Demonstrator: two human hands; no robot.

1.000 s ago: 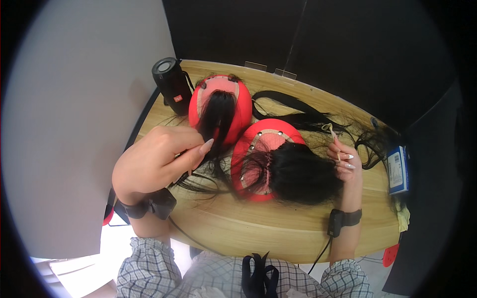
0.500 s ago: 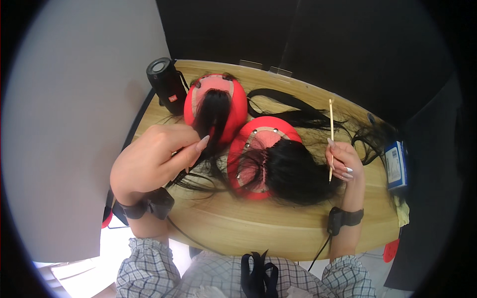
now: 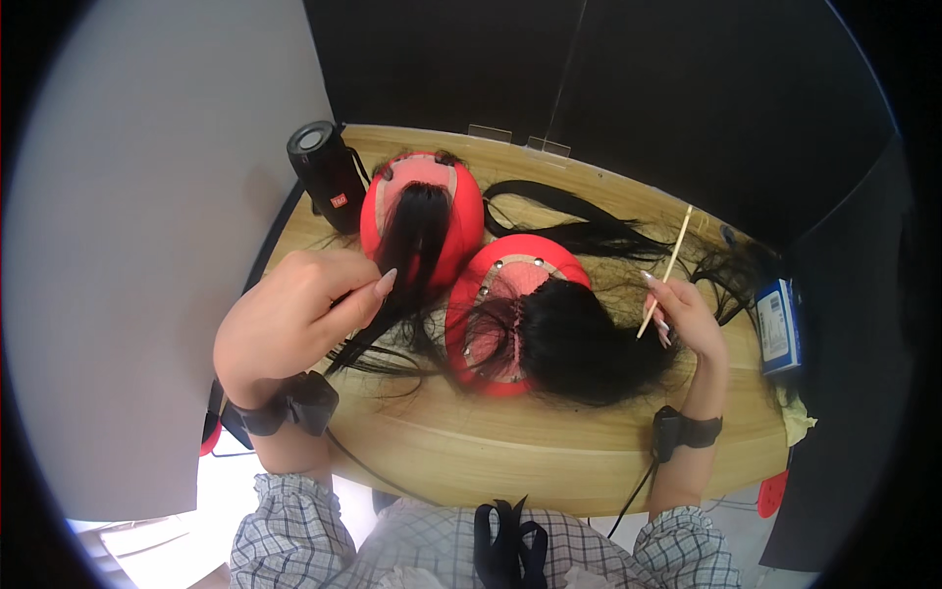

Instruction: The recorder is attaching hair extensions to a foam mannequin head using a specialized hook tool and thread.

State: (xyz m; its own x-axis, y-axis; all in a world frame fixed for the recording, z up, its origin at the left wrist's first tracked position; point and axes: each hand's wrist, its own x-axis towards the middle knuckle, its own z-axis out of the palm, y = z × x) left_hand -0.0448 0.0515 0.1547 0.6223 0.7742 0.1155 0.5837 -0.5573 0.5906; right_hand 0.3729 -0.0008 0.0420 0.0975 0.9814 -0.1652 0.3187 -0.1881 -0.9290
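Observation:
My left hand [image 3: 297,319] is raised at the left of the near wig block, thumb and fingers pinched together; whatever lies between them is too small to make out. My right hand [image 3: 687,312] grips a thin wooden stick [image 3: 675,257], slanted with its upper end away from me. The near red wig block [image 3: 569,252] carries a pink cap piece [image 3: 525,273] held by round-headed pins. Black hair [image 3: 584,344] is attached along a line on the cap and sweeps right, beneath the stick's lower end. Loose strands fan out leftward between my left hand and the cap.
Behind stands another red wig block [image 3: 471,208] with a dark lock [image 3: 420,221]. A black cylindrical speaker [image 3: 329,177] is at the back left. Long black hair [image 3: 559,201] lies behind. A blue-and-white box [image 3: 778,329] stands at the right edge. Partitions enclose the wooden table [image 3: 471,447].
The stick has tilted from nearly upright to a slant, its upper end swinging right. My right hand has turned slightly and shifted right. My left hand has drawn slightly left, still pinched.

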